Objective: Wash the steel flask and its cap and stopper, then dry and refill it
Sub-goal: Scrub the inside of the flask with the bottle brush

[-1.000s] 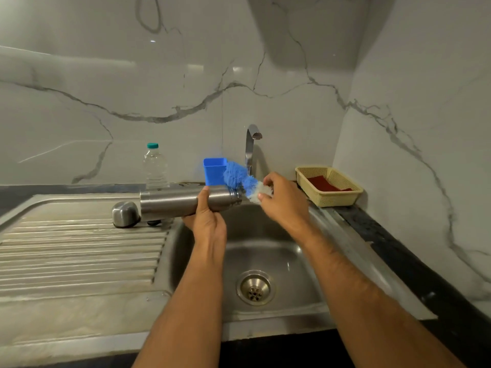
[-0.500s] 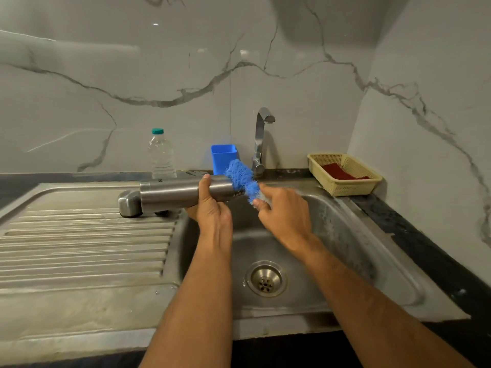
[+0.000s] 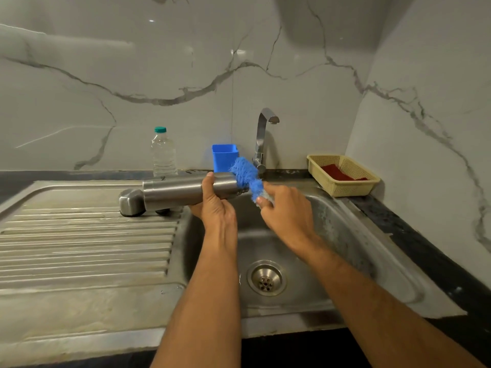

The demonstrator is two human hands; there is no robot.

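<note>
The left hand (image 3: 215, 208) grips 1 flask (image 3: 186, 191) lying level over the sink's (image 3: 345, 235) left edge, mouth pointing right. The right hand (image 3: 287, 213) pinches 1 blue scrubber (image 3: 247, 176) against that mouth.

The cylindrical brushed-steel flask (image 3: 186, 191) looks smooth and satiny; the fluffy blue scrubber (image 3: 245, 175) looks coarse-fibred; the grey marble wall (image 3: 186, 62) is glossy.

Left hand (image 3: 216, 208): gripped horizontal cylindrical steel flask (image 3: 186, 191) over the steel sink (image 3: 345, 235).
Right hand (image 3: 288, 211): pinched fluffy blue scrubber (image 3: 247, 177) at flask's mouth.
</note>
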